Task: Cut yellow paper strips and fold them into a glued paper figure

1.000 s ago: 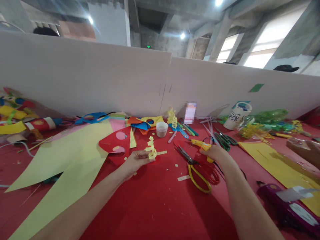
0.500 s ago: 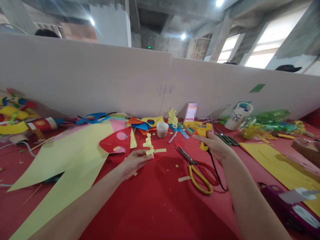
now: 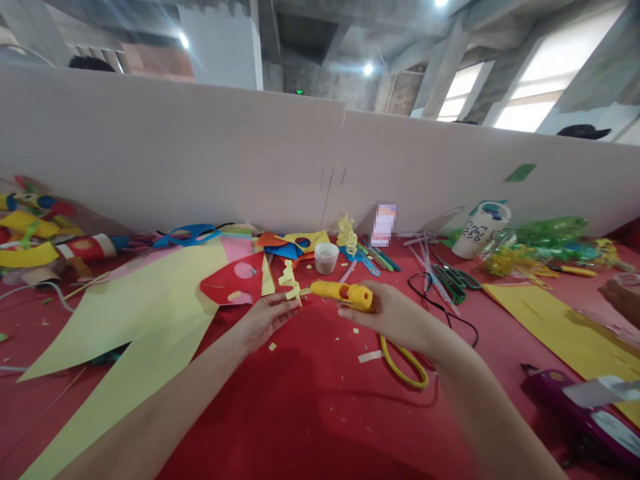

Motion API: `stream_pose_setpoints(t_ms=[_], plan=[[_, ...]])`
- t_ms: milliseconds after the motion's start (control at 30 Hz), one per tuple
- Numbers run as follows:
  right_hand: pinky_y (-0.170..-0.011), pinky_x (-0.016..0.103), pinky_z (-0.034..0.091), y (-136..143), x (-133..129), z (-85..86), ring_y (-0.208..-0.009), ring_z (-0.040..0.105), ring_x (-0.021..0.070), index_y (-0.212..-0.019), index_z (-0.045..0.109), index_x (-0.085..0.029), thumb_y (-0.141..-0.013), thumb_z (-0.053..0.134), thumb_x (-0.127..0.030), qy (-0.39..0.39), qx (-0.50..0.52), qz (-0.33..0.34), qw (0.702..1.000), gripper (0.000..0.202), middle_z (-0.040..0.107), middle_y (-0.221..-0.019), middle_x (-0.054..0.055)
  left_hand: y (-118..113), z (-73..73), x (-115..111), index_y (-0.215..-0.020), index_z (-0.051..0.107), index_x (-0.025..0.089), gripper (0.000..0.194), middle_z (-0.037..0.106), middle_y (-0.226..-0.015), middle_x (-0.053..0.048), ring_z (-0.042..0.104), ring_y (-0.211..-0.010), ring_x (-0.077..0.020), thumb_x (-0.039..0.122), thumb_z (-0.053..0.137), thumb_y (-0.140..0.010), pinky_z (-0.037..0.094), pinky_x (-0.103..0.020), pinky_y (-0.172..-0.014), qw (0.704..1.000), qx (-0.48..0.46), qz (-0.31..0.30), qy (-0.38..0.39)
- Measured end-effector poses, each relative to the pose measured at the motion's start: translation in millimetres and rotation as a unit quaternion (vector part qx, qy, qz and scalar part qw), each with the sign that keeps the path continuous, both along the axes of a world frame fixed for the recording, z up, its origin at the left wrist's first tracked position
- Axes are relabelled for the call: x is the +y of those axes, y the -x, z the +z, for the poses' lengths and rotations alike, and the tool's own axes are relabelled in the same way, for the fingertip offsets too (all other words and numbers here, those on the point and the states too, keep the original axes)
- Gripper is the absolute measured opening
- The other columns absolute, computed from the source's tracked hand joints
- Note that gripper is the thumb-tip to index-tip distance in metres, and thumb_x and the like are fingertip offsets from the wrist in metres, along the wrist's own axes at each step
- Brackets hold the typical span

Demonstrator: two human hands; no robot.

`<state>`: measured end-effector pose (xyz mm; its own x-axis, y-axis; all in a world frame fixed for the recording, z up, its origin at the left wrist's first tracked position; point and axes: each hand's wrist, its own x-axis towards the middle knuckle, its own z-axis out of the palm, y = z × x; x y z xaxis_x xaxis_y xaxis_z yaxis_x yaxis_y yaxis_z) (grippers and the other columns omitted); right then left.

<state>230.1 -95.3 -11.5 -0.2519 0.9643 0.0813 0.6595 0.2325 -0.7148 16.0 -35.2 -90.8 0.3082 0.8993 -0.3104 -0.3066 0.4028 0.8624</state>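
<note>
Pinched in my left hand [image 3: 270, 317] is a folded pale yellow paper strip [image 3: 290, 279], zigzag in shape and standing up from the fingertips. My right hand [image 3: 385, 313] grips a yellow hot glue gun [image 3: 345, 293], turned so that its nozzle points left at the paper strip. The nozzle is very near the strip; whether they touch I cannot tell. Below my right hand lie scissors [image 3: 406, 367] with yellow and red handles, their blades hidden by the hand. A small white cup [image 3: 327, 258] stands just beyond both hands.
Large pale yellow sheets [image 3: 150, 313] and a red paper mask [image 3: 235, 283] lie on the left. Green-handled scissors [image 3: 453, 283], a white lettered cup [image 3: 475, 233] and a yellow sheet [image 3: 560, 333] are on the right. A purple device [image 3: 580, 413] sits near the right front. Another person's hand [image 3: 620, 300] shows at the right edge.
My right hand has brought the glue gun left and turned it toward the paper strip, now covering the scissors' blades. My left hand has barely moved. The other person's hand has shifted slightly.
</note>
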Motion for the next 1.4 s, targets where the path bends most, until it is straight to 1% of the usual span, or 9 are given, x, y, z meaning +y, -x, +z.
stream_pose_setpoints(t_ms=[67,167,333,533,767,933,1167,1300,1400], plan=[[-0.062,0.030,0.046,3.6,-0.4,-6.1,-0.069,0.058,0.0171,-0.089,0.060,-0.018,-0.080,0.054,-0.039,-0.023,-0.029,-0.005,0.999,0.023,0.063,-0.078,0.003,-0.5,0.5,0.0,-0.072,0.071,0.013,0.012,0.072,-0.076,-0.003,0.062,-0.068,-0.0072,0.008,0.073,-0.061,0.048,-0.013,-0.069,1.000,-0.002,0.005,0.006],[-0.066,0.031,0.046,7.6,2.0,-15.7,-0.072,0.058,0.0175,-0.090,0.060,-0.019,-0.081,0.053,-0.038,-0.040,-0.039,0.007,0.998,0.022,0.063,-0.084,0.005,-0.9,0.9,-0.2,-0.069,0.071,0.014,0.010,0.072,-0.073,-0.001,0.062,-0.066,-0.0068,0.007,0.073,-0.061,0.048,-0.013,-0.068,1.000,-0.007,0.004,0.010],[-0.073,0.031,0.046,10.7,6.0,-25.3,-0.081,0.060,0.0193,-0.102,0.060,-0.023,-0.081,0.055,-0.036,-0.044,-0.028,0.026,0.998,0.025,0.065,-0.092,0.005,-1.5,0.7,-1.0,-0.067,0.069,0.014,0.012,0.071,-0.070,-0.001,0.063,-0.066,-0.0074,0.005,0.073,-0.060,0.049,-0.014,-0.069,1.000,-0.008,-0.005,0.016],[-0.076,0.032,0.046,10.9,5.5,-21.8,-0.085,0.061,0.0200,-0.107,0.059,-0.025,-0.082,0.054,-0.032,-0.036,-0.029,0.039,0.998,0.027,0.066,-0.096,0.004,-0.4,0.5,-1.8,-0.065,0.069,0.015,0.016,0.071,-0.071,-0.001,0.064,-0.069,-0.0087,0.009,0.078,-0.054,0.048,-0.017,-0.074,1.000,-0.002,-0.022,0.008],[-0.078,0.031,0.047,9.3,4.1,-16.3,-0.084,0.062,0.0193,-0.106,0.059,-0.025,-0.084,0.050,-0.030,-0.033,-0.041,0.083,0.995,0.024,0.067,-0.094,0.003,0.3,1.4,-3.2,-0.065,0.070,0.016,0.018,0.072,-0.074,-0.001,0.063,-0.071,-0.0098,0.018,0.080,-0.050,0.047,-0.020,-0.076,0.997,0.034,-0.060,-0.024],[-0.078,0.032,0.048,9.6,3.9,-16.4,-0.085,0.063,0.0199,-0.105,0.060,-0.024,-0.085,0.049,-0.030,-0.046,-0.046,0.073,0.995,0.024,0.067,-0.095,0.004,0.4,0.8,-2.8,-0.065,0.070,0.016,0.021,0.072,-0.073,-0.001,0.063,-0.071,-0.0100,0.023,0.081,-0.048,0.046,-0.020,-0.076,0.996,0.041,-0.074,-0.041],[-0.079,0.032,0.048,8.6,3.1,-15.2,-0.084,0.063,0.0193,-0.105,0.060,-0.024,-0.085,0.049,-0.030,-0.028,-0.044,0.086,0.995,0.023,0.068,-0.092,0.003,-0.3,2.5,-3.7,-0.062,0.070,0.016,0.019,0.071,-0.071,-0.001,0.063,-0.071,-0.0107,0.023,0.081,-0.048,0.047,-0.020,-0.075,0.995,0.038,-0.078,-0.047],[-0.079,0.033,0.048,9.6,2.7,-14.7,-0.084,0.063,0.0198,-0.107,0.059,-0.026,-0.085,0.049,-0.029,-0.033,-0.036,0.076,0.996,0.024,0.068,-0.093,0.003,-0.1,3.1,-3.9,-0.066,0.071,0.016,0.019,0.072,-0.072,-0.002,0.063,-0.071,-0.0104,0.020,0.080,-0.050,0.046,-0.019,-0.075,0.995,0.044,-0.076,-0.037],[-0.079,0.032,0.048,9.2,2.4,-14.2,-0.084,0.063,0.0197,-0.107,0.059,-0.026,-0.085,0.050,-0.029,-0.028,-0.032,0.085,0.995,0.024,0.068,-0.091,0.003,0.4,3.2,-3.8,-0.068,0.071,0.016,0.018,0.072,-0.074,-0.003,0.064,-0.072,-0.0109,0.018,0.079,-0.052,0.046,-0.019,-0.075,0.996,0.054,-0.069,-0.029]])
